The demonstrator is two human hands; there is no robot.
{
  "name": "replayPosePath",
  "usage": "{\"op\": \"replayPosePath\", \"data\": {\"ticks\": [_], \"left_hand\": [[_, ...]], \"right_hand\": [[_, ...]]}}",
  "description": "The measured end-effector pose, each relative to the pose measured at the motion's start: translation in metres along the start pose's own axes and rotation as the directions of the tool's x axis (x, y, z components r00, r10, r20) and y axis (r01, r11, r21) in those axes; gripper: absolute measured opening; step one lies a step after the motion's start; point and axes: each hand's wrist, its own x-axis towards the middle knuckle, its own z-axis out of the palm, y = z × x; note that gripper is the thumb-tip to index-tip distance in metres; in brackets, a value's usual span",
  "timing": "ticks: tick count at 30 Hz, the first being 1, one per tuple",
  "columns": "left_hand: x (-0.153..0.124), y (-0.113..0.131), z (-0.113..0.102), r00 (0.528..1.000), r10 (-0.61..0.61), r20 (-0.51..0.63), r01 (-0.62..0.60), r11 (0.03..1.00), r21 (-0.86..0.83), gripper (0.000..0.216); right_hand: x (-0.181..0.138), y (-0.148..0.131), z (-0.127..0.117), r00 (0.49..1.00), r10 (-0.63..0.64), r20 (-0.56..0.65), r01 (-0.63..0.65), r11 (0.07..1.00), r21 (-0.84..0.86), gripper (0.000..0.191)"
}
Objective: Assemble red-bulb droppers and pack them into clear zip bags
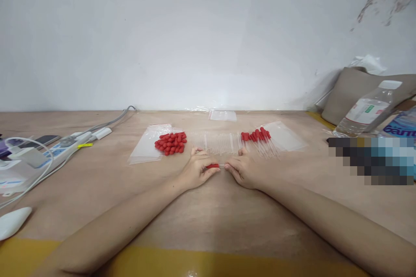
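1. My left hand (202, 168) is pinched nearly closed, thumb against curled fingers, with one red rubber bulb (212, 165) held between them. The bulb lies sideways, its clear end pointing towards my other hand.
2. My right hand (241, 168) is pinched just as tightly around a thin clear tube (222, 165); most of it is hidden by my fingers. The short length I can see runs level with the bulb and appears to meet it. How far in it sits, I can't tell.
3. What looks done: the cluster of bulb-tipped tubes (257, 135) beyond my right hand, red ends away from me, stems slanting back towards me. They lie partly against the clear plastic bags (289, 136) on that side.
4. What looks left: a heap of loose red bulbs (170, 143) beyond my left hand, beside and partly over another stack of clear bags (146, 143), and a row of bare clear tubes (216, 143) laid out between the heap and the joined cluster.
5. I judge this to be partway along: the loose heap looks fuller than the joined cluster, though the pieces overlap too much for a sure count. The pair in my fingers I'd call unfinished.
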Motion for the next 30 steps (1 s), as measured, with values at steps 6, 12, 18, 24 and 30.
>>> {"op": "replayPosePath", "data": {"ticks": [6, 12, 18, 24, 30], "left_hand": [[0.001, -0.002, -0.004, 0.995, -0.072, -0.072, 0.078, 0.993, 0.084, 0.021], [-0.003, -0.024, -0.012, 0.951, -0.198, -0.239, 0.257, 0.935, 0.246, 0.029], [-0.003, -0.033, -0.008, 0.945, -0.259, -0.198, 0.309, 0.905, 0.291, 0.022], [-0.003, -0.032, -0.008, 0.936, -0.294, -0.193, 0.342, 0.889, 0.305, 0.02], [-0.002, -0.032, -0.009, 0.936, -0.303, -0.179, 0.345, 0.891, 0.295, 0.02]], "right_hand": [[0.004, 0.004, -0.008, 0.997, 0.067, 0.037, -0.067, 0.998, -0.019, 0.029], [-0.002, 0.047, -0.021, 0.816, 0.556, -0.16, -0.575, 0.808, -0.129, 0.033], [-0.01, 0.078, -0.008, 0.683, 0.701, -0.207, -0.726, 0.618, -0.301, 0.02], [-0.009, 0.072, 0.002, 0.703, 0.695, -0.154, -0.702, 0.642, -0.31, 0.022], [-0.008, 0.068, 0.001, 0.711, 0.684, -0.162, -0.703, 0.693, -0.158, 0.026]]}}
